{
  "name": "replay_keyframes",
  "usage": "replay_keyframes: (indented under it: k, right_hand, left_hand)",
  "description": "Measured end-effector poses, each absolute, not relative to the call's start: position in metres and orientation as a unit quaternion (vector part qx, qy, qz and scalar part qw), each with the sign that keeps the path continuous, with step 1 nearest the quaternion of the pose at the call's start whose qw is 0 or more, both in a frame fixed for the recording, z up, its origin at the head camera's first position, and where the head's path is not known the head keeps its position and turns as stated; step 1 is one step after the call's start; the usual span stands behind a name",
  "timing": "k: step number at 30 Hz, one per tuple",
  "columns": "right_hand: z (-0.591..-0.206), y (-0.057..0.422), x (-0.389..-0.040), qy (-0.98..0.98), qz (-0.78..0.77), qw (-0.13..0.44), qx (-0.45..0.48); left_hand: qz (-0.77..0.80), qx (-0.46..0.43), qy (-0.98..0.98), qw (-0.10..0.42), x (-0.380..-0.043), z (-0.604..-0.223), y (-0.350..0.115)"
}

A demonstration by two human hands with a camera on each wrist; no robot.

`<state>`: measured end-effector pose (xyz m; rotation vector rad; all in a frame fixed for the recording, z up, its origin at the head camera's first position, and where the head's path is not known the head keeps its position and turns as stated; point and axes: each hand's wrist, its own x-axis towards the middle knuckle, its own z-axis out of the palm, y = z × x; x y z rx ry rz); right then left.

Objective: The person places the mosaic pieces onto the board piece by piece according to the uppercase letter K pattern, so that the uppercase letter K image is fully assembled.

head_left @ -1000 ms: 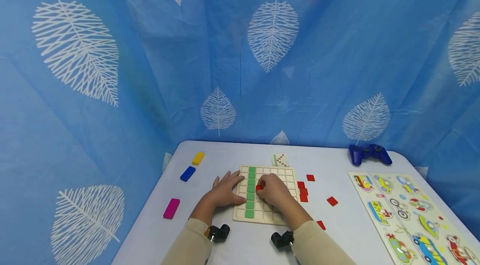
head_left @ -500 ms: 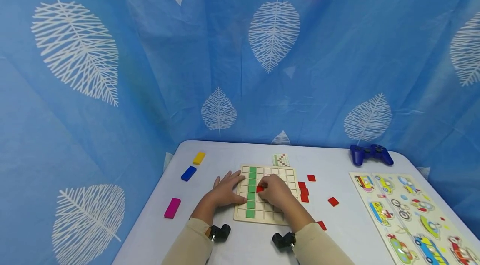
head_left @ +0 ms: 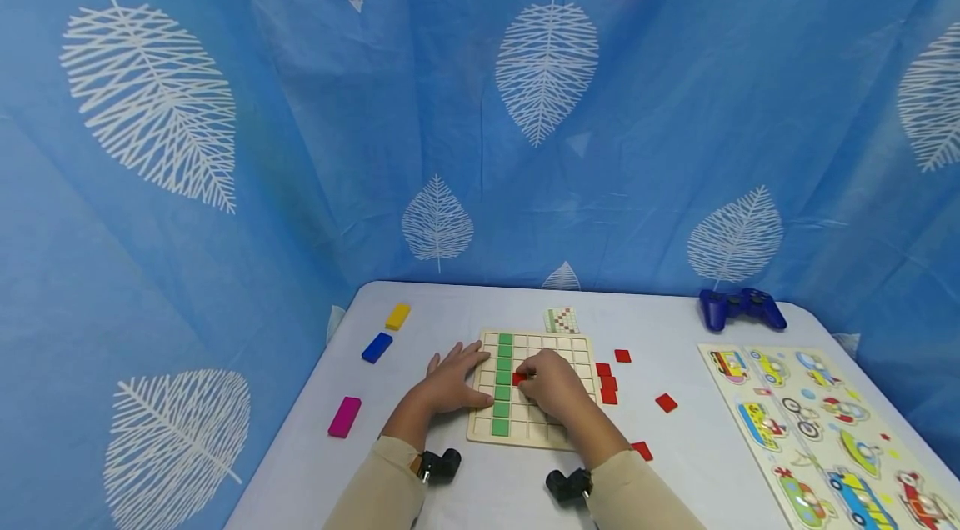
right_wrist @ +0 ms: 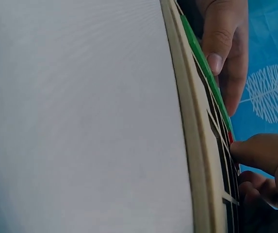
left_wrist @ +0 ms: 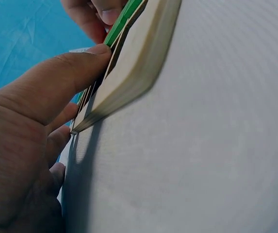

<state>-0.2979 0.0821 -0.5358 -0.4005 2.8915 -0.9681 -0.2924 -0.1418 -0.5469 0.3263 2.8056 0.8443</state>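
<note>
A wooden grid board [head_left: 517, 432] lies on the white table, one column filled with green tiles [head_left: 501, 410]. My left hand [head_left: 448, 384] rests on the board's left side, fingers spread and the thumb tip at its edge. My right hand [head_left: 553, 386] is over the middle of the board, its curled fingers and thumb at a red square tile [head_left: 517, 378]. That tile sits in a cell just right of the green column. In the right wrist view the thumb tip touches the red tile [right_wrist: 230, 137]; the hand hides part of the grid.
Several loose red tiles [head_left: 608, 390] lie right of the board, one [head_left: 642, 451] beside my right forearm. Behind it is a small pattern card [head_left: 562, 320]. Yellow, blue and magenta blocks [head_left: 344, 417] lie left. A game controller [head_left: 741, 309] and a picture puzzle [head_left: 813, 422] occupy the right.
The red tile, partly hidden in my right fingers a second ago, now shows flatter in its cell. My left hand stays in place.
</note>
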Motion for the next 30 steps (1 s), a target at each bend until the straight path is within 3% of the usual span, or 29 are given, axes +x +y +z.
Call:
replay_keyframes:
  k: [18,30]
  right_hand:
    - [-0.537,0.114,-0.300,0.915,-0.379,0.031,-0.131]
    - [-0.523,0.194,-0.331,0.946,-0.319,0.022,-0.061]
  left_hand:
    - [0.288,0.105,0.947,0.095,-0.293,-0.550,-0.142]
    - [0.294,0.109,0.945,0.092,-0.295,-0.552,-0.142]
